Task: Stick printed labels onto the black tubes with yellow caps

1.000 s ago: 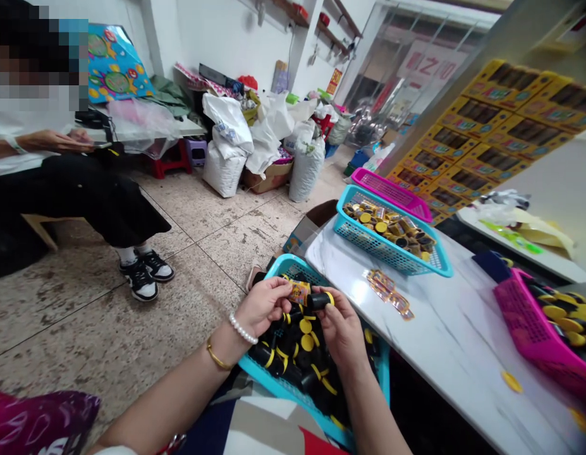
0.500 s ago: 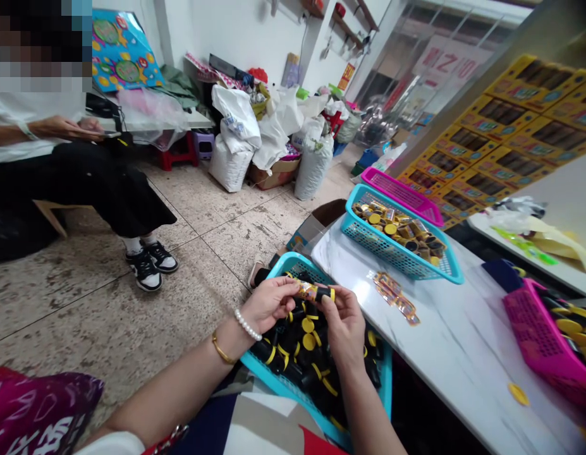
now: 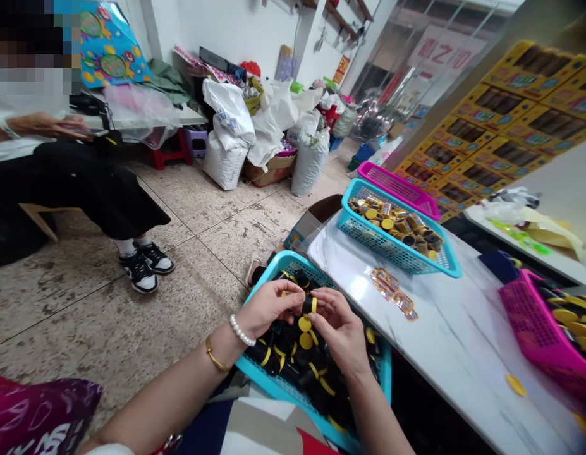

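Note:
A small black canister with a yellow cap (image 3: 310,306) is held between my two hands, above a blue basket (image 3: 388,379). My left hand (image 3: 272,308), wearing a pearl bracelet and a gold bangle, pinches its left end; those fingers cover most of the label. At the capped end, the thumb and fingers of my right hand (image 3: 339,325) close around the rim. Many similar black canisters (image 3: 302,373) with yellow caps fill the basket below. On the white table (image 3: 444,335) to the right lies a strip of shiny orange labels (image 3: 394,294).
Another blue basket (image 3: 392,248) on the table holds labelled canisters, with a pink basket (image 3: 397,184) behind it. A second pink basket (image 3: 534,335) stands at right, near a loose yellow cap (image 3: 516,385). Yellow boxes (image 3: 496,120) are stacked beyond. A seated person (image 3: 84,177) is at left.
The canister has turned and its orange label is now mostly hidden by my left fingers. My right hand has loosened and its fingers have shifted around the capped end. The view has moved slightly.

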